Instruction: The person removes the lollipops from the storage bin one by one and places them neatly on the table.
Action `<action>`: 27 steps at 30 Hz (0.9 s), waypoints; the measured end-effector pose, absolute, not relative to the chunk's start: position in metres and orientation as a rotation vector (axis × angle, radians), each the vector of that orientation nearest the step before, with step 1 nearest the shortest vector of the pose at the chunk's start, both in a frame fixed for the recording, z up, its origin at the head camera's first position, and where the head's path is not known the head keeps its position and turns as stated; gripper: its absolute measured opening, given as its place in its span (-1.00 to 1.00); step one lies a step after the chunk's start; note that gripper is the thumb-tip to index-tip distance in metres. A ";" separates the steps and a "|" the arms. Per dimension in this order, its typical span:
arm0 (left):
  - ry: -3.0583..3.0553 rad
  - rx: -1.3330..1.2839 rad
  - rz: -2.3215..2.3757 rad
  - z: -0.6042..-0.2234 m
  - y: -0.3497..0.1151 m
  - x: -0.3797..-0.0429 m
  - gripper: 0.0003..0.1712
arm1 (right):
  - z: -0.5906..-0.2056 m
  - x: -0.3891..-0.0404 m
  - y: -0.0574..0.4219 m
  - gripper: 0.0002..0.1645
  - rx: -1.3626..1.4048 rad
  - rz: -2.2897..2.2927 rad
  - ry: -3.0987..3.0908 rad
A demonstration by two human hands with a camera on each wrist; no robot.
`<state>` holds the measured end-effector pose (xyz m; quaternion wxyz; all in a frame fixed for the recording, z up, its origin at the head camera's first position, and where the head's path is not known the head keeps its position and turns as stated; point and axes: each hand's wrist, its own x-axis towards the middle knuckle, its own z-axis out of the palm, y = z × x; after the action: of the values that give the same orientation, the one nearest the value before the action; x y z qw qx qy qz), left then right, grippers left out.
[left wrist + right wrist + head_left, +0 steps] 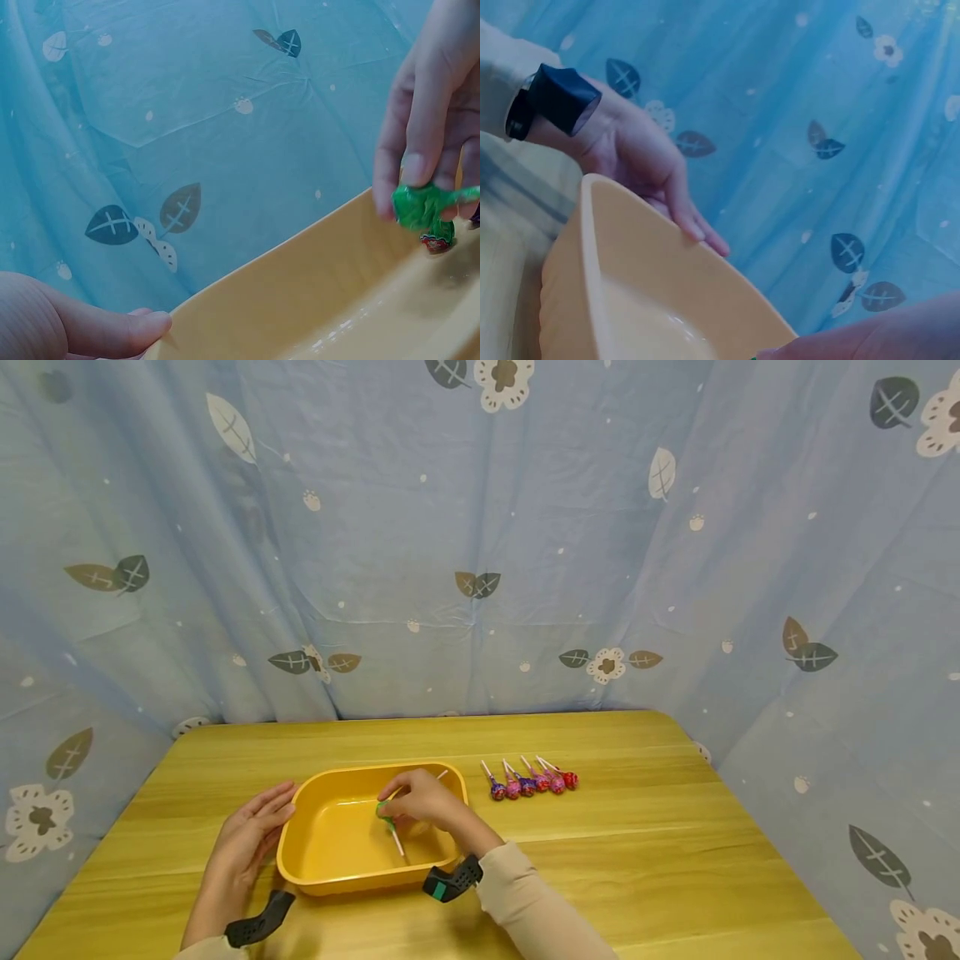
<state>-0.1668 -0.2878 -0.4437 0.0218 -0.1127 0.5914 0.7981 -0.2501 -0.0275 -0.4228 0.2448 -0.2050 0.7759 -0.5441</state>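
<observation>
A yellow plastic basin (337,831) sits on the table. My left hand (247,835) touches its left rim from outside, fingers mostly straight; in the left wrist view the thumb tip meets the rim. Reaching over the basin's right side, my right hand (423,797) pinches a green-wrapped lollipop (418,206) by its head, the white stick slanting down toward me. Beneath it, another green lollipop (439,238) lies in the basin. A white stick (442,775) shows behind the right hand; that hand hides what it belongs to.
Right of the basin, several lollipops (527,785) in purple, pink and red wrappers lie in a row on the wood-grain table (637,860). A blue patterned curtain (405,543) hangs behind the table and along its sides.
</observation>
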 end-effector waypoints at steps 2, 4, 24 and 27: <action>1.834 -0.350 2.472 -0.444 -0.288 -0.167 -0.67 | -0.422 -0.250 -0.023 -0.85 -0.555 -1.497 2.105; 1.836 -0.345 2.476 -0.444 -0.288 -0.167 -0.67 | -0.420 -0.249 -0.019 -0.85 -0.539 -1.518 2.100; 1.808 -0.293 2.525 -0.445 -0.287 -0.167 -0.63 | -0.413 -0.246 0.022 -0.77 -0.481 -1.694 2.060; 1.800 -0.297 2.528 -0.445 -0.287 -0.167 -0.63 | -0.414 -0.246 0.028 -0.74 -0.461 -1.718 2.060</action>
<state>-0.1671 -0.2872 -0.4447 0.0121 -0.0954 0.5773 0.8108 -0.2463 0.0279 -0.4139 0.2085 -0.1656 0.7401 -0.6175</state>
